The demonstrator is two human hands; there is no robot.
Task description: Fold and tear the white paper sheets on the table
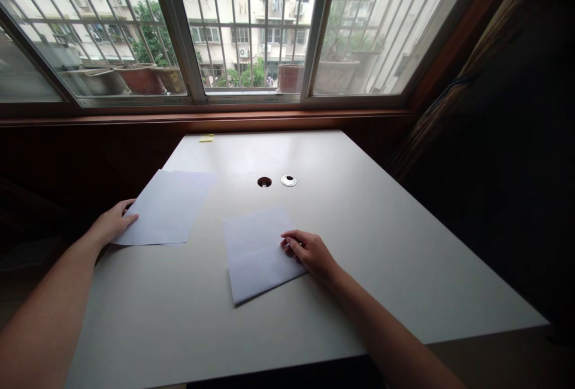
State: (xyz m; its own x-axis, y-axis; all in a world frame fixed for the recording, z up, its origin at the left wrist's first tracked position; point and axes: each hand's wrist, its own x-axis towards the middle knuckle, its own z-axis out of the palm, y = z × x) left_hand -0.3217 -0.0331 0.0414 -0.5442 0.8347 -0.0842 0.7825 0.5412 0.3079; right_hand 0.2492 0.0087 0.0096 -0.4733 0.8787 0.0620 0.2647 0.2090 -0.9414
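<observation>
At the table's left edge, my left hand grips the lower left corner of some white paper sheets. Its thumb lies on top, and its other fingers are partly hidden at the edge. The sheets lie loosely stacked, slightly out of line. Over the right side of a folded white paper is my right hand, its fingers curled in and nothing visible between them. Whether the fingertips press on that paper I cannot tell. The folded paper lies flat near the middle, layers showing along its front edge.
Both papers lie on a white table. Behind them are a round cable hole and its silver cover. Small yellow strips lie at the far left corner. A barred window rises beyond, with a dark curtain on the right.
</observation>
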